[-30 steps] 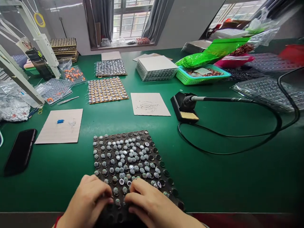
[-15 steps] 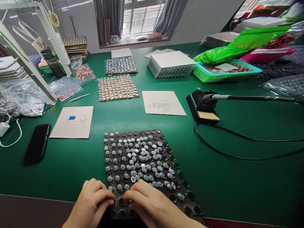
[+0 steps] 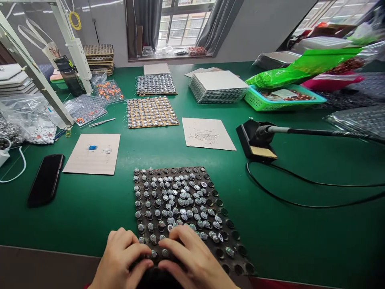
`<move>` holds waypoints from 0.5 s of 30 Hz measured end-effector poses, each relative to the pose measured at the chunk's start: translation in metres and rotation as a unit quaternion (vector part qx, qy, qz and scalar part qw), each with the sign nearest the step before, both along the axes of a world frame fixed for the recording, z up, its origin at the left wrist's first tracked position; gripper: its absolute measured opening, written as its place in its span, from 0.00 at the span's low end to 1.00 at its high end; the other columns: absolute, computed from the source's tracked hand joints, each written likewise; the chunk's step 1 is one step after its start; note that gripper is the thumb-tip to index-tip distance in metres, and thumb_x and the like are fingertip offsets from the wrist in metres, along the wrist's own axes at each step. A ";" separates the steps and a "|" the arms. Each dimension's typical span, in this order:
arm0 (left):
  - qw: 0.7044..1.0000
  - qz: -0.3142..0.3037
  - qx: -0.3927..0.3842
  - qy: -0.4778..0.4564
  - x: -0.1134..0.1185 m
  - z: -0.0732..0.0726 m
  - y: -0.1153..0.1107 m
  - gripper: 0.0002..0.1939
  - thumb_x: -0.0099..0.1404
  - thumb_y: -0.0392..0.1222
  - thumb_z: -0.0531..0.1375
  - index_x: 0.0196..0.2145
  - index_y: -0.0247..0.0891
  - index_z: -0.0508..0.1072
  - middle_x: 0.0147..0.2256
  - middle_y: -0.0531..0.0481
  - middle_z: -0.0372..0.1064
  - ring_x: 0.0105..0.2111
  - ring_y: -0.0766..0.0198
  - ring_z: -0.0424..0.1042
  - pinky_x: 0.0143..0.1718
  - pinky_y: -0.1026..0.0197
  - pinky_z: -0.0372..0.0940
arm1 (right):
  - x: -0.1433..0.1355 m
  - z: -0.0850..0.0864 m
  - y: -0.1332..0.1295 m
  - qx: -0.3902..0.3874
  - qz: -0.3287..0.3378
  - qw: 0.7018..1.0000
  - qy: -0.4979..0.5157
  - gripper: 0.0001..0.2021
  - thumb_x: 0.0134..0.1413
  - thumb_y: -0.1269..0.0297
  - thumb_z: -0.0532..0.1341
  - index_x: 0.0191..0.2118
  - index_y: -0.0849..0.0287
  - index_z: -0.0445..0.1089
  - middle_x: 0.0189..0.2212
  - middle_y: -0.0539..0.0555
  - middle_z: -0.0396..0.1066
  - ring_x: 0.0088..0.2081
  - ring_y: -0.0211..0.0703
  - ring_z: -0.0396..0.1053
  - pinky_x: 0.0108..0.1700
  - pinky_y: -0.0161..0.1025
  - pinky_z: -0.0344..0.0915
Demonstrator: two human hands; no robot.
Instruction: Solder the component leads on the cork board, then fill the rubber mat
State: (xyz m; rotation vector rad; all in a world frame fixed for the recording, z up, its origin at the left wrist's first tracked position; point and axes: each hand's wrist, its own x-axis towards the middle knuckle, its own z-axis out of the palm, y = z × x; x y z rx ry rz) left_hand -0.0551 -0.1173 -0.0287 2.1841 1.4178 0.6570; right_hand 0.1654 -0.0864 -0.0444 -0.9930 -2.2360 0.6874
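A dark, grimy tray [image 3: 221, 224] with rows of round holes lies at the front of the green table. Small round silver metal components sit in many holes, and a loose heap [image 3: 183, 196] of them covers its middle. My left hand [image 3: 122, 257] is curled at the tray's near left, thumb and index fingertip at a round metal component [image 3: 154, 254] in the near row. Beside it my right hand [image 3: 192, 257] bends over the tray, index finger and thumb about another component [image 3: 165, 253]. Parts of the near rows are hidden by my hands.
To the left lie a phone [image 3: 45, 179] and cardboard [image 3: 90, 164] with small blue and silver parts. Right stands a soldering iron [image 3: 267, 129] in its holder, its cable looping over the table. Filled boards [image 3: 152, 112], a stack of white panels [image 3: 218, 82] and a green basket [image 3: 252, 102] stand behind.
My left hand has moved right along the near row. A hole there that was bare now has a round metal component in it. The whole view has shifted slightly.
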 end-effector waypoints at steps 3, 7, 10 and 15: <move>1.000 0.002 0.012 0.016 0.006 -0.003 0.001 0.10 0.62 0.30 0.65 0.38 0.43 0.74 0.31 0.54 0.67 0.32 0.62 0.64 0.35 0.59 0.55 | 0.027 0.012 0.011 0.008 -0.042 0.999 0.001 0.11 0.59 0.79 0.59 0.44 0.58 0.66 0.37 0.55 0.65 0.37 0.46 0.66 0.39 0.41 0.69; 0.999 -0.002 0.024 0.031 0.007 -0.008 0.005 0.10 0.66 0.30 0.61 0.39 0.45 0.74 0.31 0.54 0.66 0.32 0.61 0.64 0.35 0.58 0.53 | 0.057 0.020 0.019 -0.022 -0.073 0.997 -0.024 0.09 0.61 0.79 0.56 0.41 0.57 0.66 0.36 0.54 0.65 0.36 0.44 0.67 0.36 0.39 0.69; 0.998 -0.034 0.016 0.048 0.003 -0.006 0.010 0.11 0.66 0.31 0.61 0.41 0.48 0.75 0.31 0.54 0.66 0.32 0.61 0.64 0.34 0.59 0.54 | 0.063 0.017 0.021 -0.049 -0.064 0.996 -0.038 0.11 0.60 0.81 0.55 0.40 0.57 0.68 0.36 0.54 0.66 0.35 0.45 0.67 0.35 0.40 0.70; 0.997 -0.039 0.009 0.060 0.019 0.006 0.029 0.13 0.64 0.29 0.63 0.42 0.47 0.74 0.32 0.55 0.67 0.33 0.62 0.65 0.36 0.59 0.54 | 0.056 0.011 0.023 -0.060 -0.036 0.996 -0.052 0.13 0.59 0.84 0.54 0.38 0.60 0.70 0.34 0.55 0.66 0.34 0.45 0.67 0.34 0.41 0.69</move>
